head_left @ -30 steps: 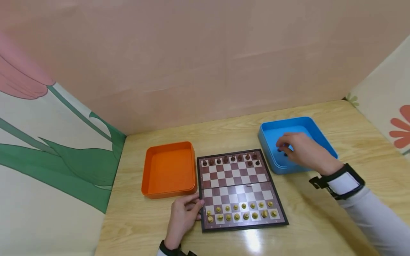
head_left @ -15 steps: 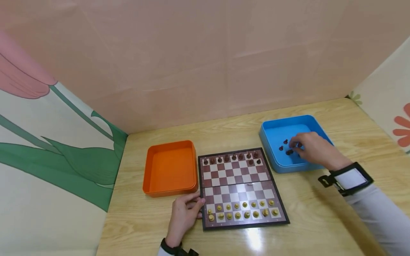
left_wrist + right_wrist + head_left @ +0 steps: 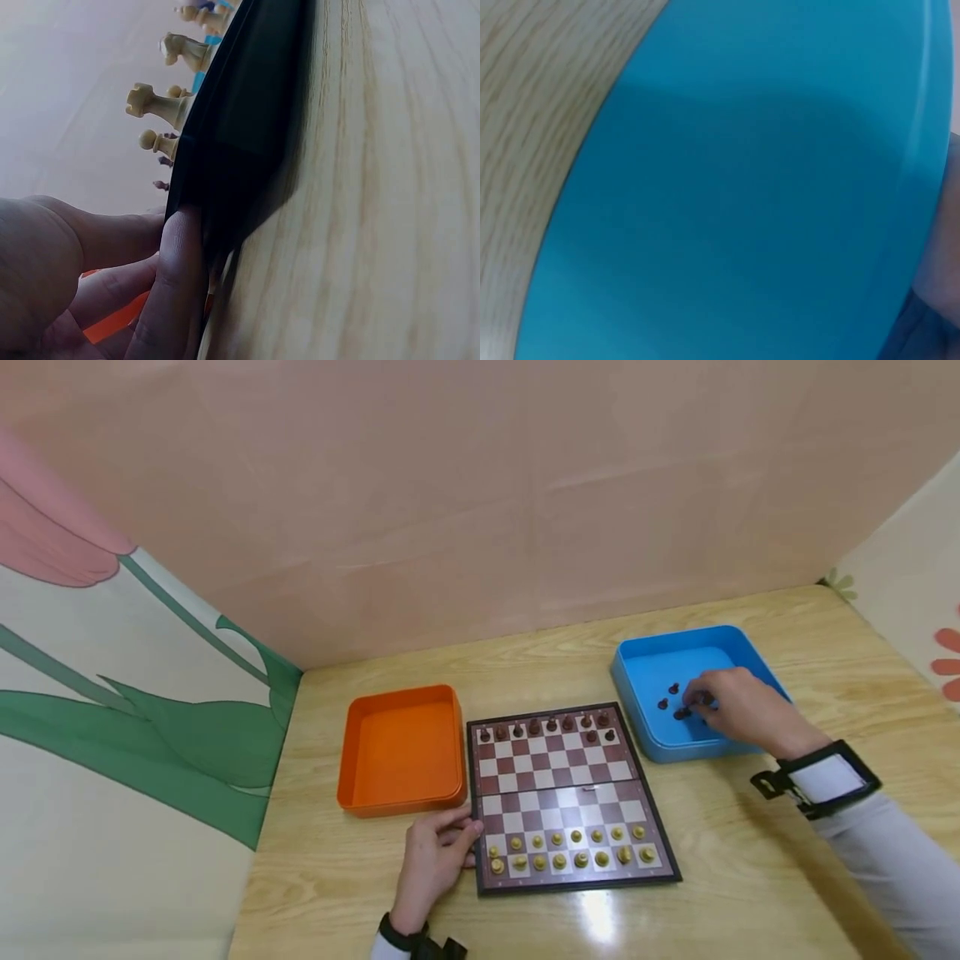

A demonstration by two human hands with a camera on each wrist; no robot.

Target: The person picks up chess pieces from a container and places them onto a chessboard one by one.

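My left hand (image 3: 435, 860) pinched the left edge of the chessboard (image 3: 525, 802) near its near corner, thumb over the rim and fingers bent in against the side. The board lay on the wooden table (image 3: 315, 877) in front of me, between two boxes. My right hand (image 3: 738, 706) was down inside the blue box (image 3: 652, 647), right of the board, with the fingers bent and the tips close together among small dark pieces; I cannot tell whether they had hold of one. At least three loose dark pieces (image 3: 663, 703) lay on the box floor, just left of my fingertips. The view from my right wrist showed mostly the blue side wall.

On the board, eight dark chess pieces (image 3: 535, 727) stood along the far row, with two dark pawns (image 3: 591, 736) in front of them toward the right. Two rows of gold chess pieces (image 3: 581, 860) filled the near end, a rook (image 3: 157, 105) at the corner by my left hand. The orange box (image 3: 401, 747) sat just left of the board. I wore black wrist straps, the right one (image 3: 828, 781) over a pale sleeve (image 3: 892, 868).
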